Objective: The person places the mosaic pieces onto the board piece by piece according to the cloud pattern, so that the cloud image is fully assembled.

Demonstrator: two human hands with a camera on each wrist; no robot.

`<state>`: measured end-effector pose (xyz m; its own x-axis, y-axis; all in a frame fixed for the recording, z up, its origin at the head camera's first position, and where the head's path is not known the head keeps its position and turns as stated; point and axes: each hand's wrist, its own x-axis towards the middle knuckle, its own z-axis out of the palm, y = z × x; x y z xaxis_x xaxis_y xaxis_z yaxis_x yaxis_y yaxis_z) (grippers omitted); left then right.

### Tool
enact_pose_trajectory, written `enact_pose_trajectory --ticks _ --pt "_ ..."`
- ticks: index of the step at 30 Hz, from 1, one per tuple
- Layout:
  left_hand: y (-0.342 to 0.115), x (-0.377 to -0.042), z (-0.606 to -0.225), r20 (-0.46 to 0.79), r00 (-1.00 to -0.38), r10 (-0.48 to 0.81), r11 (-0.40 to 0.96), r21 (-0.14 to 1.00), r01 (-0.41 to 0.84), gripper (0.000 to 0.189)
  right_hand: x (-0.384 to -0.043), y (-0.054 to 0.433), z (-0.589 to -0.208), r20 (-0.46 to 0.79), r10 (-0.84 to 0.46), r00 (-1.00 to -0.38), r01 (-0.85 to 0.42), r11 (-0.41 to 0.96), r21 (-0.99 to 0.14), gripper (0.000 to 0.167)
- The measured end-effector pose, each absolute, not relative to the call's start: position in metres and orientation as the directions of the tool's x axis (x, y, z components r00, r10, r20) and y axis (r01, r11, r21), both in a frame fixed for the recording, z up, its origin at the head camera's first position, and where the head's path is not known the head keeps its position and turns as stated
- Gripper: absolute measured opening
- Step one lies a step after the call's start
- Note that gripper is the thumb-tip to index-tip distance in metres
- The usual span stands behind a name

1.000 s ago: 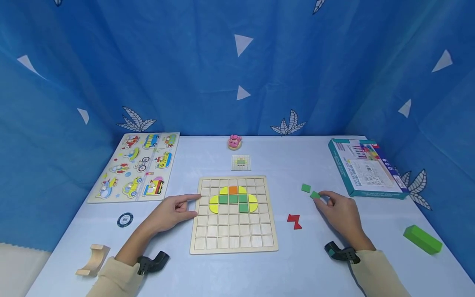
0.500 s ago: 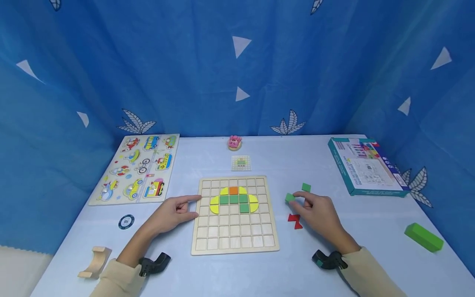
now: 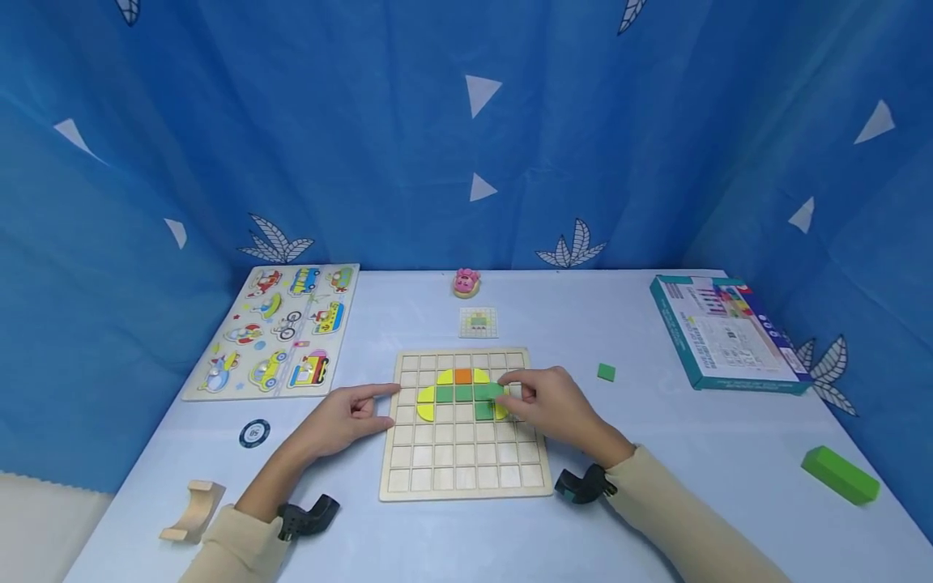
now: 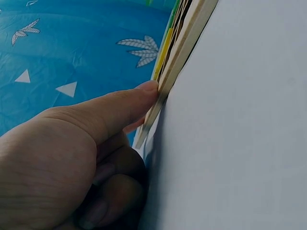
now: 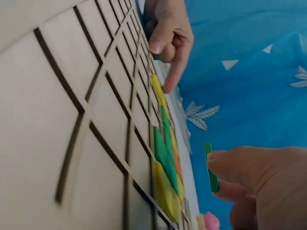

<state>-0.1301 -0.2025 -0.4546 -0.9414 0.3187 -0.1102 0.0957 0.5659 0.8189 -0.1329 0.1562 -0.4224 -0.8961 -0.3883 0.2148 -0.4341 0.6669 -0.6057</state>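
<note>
My right hand (image 3: 557, 405) pinches a green square tile (image 5: 211, 167) between thumb and fingers, above the right part of the wooden grid board (image 3: 445, 478). In the right wrist view the tile is seen edge-on, held apart from the board. Yellow rounded pieces (image 3: 426, 412), an orange square (image 3: 463, 376) and several green squares (image 3: 445, 394) lie in the grid. My left hand (image 3: 338, 425) touches the board's left edge with thumb and index finger extended; its other fingers are curled. One loose green square (image 3: 607, 372) lies right of the board.
Behind the board lie a small pattern card (image 3: 478, 322) and a pink figurine (image 3: 466, 282). A vehicle puzzle (image 3: 273, 332), poker chip (image 3: 254, 433) and wooden arch (image 3: 195, 512) are on the left. A boxed game (image 3: 729, 332) and green block (image 3: 841, 475) stand right.
My right hand has carried the green square tile leftward from beside the loose square to over the board. The red pieces are now hidden behind the right hand and arm. The left hand stays put.
</note>
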Motion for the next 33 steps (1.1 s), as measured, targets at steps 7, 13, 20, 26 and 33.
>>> enact_pose_trajectory --ticks 7,13,20,26,33 --pt "-0.200 -0.130 -0.453 -0.119 -0.942 0.312 0.574 0.814 0.087 0.052 -0.142 0.133 -0.436 0.211 -0.472 -0.856 -0.489 0.605 -0.629 0.020" --pt "-0.200 -0.130 -0.451 -0.124 -0.941 0.314 0.572 0.816 0.083 0.052 -0.142 0.122 -0.443 0.167 -0.503 -0.848 -0.495 0.638 -0.589 0.022" --pt "-0.202 -0.131 -0.453 -0.112 -0.941 0.321 0.573 0.813 0.099 0.052 -0.139 0.120 -0.445 0.162 -0.517 -0.841 -0.510 0.654 -0.558 0.023" --pt "-0.202 -0.131 -0.453 -0.107 -0.940 0.325 0.575 0.811 0.107 0.051 -0.138 0.121 -0.445 0.176 -0.527 -0.831 -0.528 0.652 -0.544 0.023" --pt "-0.202 -0.130 -0.454 -0.109 -0.942 0.318 0.582 0.807 0.103 0.051 -0.141 0.135 -0.435 0.217 -0.489 -0.845 -0.519 0.652 -0.552 0.021"
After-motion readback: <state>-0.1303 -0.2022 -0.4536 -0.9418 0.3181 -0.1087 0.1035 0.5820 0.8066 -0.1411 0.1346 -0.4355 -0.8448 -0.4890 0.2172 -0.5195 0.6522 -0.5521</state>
